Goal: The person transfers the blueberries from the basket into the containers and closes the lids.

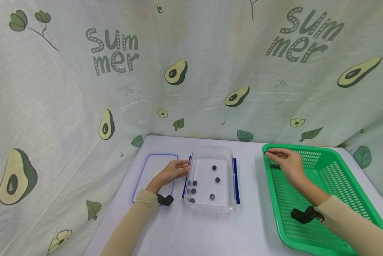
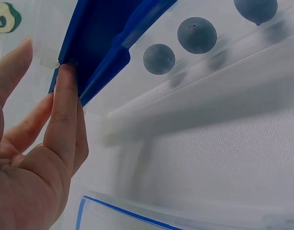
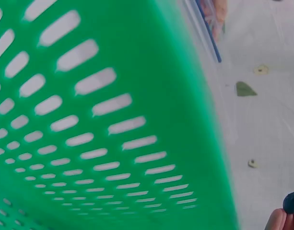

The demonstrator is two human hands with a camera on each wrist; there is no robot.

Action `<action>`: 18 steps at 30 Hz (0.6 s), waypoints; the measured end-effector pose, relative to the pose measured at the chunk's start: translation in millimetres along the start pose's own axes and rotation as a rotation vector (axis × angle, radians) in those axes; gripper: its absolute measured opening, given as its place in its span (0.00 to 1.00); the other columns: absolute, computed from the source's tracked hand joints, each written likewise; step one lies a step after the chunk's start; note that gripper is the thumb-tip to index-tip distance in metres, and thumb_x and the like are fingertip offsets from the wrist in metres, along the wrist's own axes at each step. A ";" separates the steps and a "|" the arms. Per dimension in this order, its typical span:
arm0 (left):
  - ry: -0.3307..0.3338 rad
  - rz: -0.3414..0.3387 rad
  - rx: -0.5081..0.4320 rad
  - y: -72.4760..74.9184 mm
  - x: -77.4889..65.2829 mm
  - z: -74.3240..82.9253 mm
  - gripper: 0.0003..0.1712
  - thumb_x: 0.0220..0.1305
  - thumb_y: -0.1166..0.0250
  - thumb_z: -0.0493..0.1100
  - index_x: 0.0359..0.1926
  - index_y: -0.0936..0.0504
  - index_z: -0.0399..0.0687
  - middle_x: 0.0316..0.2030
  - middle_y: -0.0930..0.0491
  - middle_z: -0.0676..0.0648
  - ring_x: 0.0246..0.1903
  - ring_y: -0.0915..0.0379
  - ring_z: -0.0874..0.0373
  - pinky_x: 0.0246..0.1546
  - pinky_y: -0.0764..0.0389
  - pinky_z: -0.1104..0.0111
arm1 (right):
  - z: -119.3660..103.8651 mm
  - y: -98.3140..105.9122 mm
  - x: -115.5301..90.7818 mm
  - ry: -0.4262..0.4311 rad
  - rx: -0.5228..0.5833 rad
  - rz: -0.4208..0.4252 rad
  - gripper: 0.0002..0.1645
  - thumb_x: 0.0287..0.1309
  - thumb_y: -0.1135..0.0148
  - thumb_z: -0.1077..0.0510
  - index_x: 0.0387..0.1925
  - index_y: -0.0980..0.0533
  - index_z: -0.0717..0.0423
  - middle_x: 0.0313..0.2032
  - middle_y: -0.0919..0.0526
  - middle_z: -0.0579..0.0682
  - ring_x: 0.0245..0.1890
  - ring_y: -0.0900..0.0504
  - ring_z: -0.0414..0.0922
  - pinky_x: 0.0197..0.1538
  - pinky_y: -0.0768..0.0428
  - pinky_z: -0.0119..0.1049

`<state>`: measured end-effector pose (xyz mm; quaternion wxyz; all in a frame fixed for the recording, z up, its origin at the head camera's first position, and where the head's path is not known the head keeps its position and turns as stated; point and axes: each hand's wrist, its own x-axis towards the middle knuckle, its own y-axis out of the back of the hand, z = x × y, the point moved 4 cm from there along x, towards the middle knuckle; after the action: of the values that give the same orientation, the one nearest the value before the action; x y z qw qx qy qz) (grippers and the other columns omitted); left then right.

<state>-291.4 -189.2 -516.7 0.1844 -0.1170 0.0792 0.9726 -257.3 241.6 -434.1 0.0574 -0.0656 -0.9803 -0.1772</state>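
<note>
Pinching a blueberry [image 3: 291, 203] — between right fingers [image 3: 276, 220], near green basket [image 1: 273, 199]

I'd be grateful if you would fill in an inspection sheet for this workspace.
Surface: white table.
Job's things: clear container holding at least six dark balls; green basket on the right with more dark balls, partly hidden by the hand; blue-edged lid lying left of the container.
Clutter: nothing seen.
Left hand: fingers touching the container's left blue latch.
Right hand: pinching a dark ball above the basket's far-left rim.
Cables: nothing seen.
Surroundings: pale cloth printed with avocados, leaves and "summer".
</note>
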 end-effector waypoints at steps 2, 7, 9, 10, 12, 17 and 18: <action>-0.002 -0.002 0.002 -0.2 0.2 -0.4 0.29 0.69 0.35 0.40 0.67 0.30 0.32 0.55 0.23 0.37 0.53 0.22 0.48 0.55 0.19 0.63 | -5.2 -3.3 -0.5 0.002 0.017 -0.014 0.30 0.61 0.29 0.50 0.54 0.22 0.71 0.36 0.16 0.30 0.38 0.19 0.26 0.37 0.19 0.21; -0.004 -0.002 -0.006 -0.2 1.2 -1.7 0.29 0.69 0.35 0.40 0.66 0.30 0.32 0.54 0.23 0.37 0.52 0.22 0.50 0.55 0.19 0.63 | -16.4 -12.7 -1.8 -0.004 0.059 -0.052 0.30 0.61 0.29 0.50 0.54 0.22 0.71 0.36 0.15 0.31 0.39 0.17 0.28 0.40 0.18 0.23; -0.003 -0.004 -0.009 -0.2 1.1 -2.0 0.29 0.69 0.35 0.40 0.67 0.30 0.33 0.54 0.23 0.38 0.52 0.21 0.50 0.55 0.19 0.64 | -19.7 -17.1 -1.9 -0.010 0.071 -0.066 0.31 0.61 0.29 0.50 0.55 0.23 0.71 0.37 0.15 0.32 0.39 0.16 0.30 0.42 0.19 0.23; -0.005 -0.005 -0.009 -0.2 0.9 -2.1 0.29 0.69 0.35 0.41 0.67 0.30 0.32 0.54 0.23 0.38 0.51 0.21 0.50 0.55 0.19 0.64 | -21.1 -19.6 -1.9 -0.016 0.079 -0.072 0.31 0.61 0.29 0.50 0.55 0.23 0.71 0.38 0.15 0.32 0.39 0.15 0.31 0.43 0.19 0.22; -0.004 -0.005 -0.009 0.0 0.7 -2.5 0.29 0.69 0.34 0.41 0.66 0.30 0.33 0.54 0.23 0.38 0.51 0.21 0.51 0.55 0.19 0.64 | -23.5 -24.8 -1.6 -0.027 0.091 -0.082 0.31 0.61 0.29 0.49 0.55 0.23 0.70 0.39 0.15 0.33 0.39 0.15 0.32 0.44 0.20 0.20; -0.006 -0.008 -0.005 0.5 0.7 -2.4 0.30 0.69 0.34 0.41 0.66 0.30 0.32 0.54 0.23 0.38 0.50 0.21 0.53 0.54 0.19 0.63 | -31.1 -38.4 -0.4 -0.033 0.113 -0.103 0.30 0.60 0.29 0.50 0.54 0.22 0.69 0.45 0.17 0.40 0.39 0.14 0.35 0.47 0.22 0.19; -0.004 -0.006 -0.009 0.5 0.8 -2.3 0.30 0.69 0.34 0.41 0.66 0.30 0.33 0.54 0.23 0.38 0.50 0.21 0.53 0.54 0.19 0.64 | -32.8 -41.3 -0.3 -0.032 0.121 -0.106 0.29 0.60 0.28 0.51 0.54 0.22 0.70 0.46 0.18 0.42 0.38 0.13 0.36 0.47 0.22 0.20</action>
<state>-291.8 -189.8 -519.0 0.1871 -0.1160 0.0740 0.9727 -260.3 191.5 -417.6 0.0363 -0.0127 -0.9921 -0.1195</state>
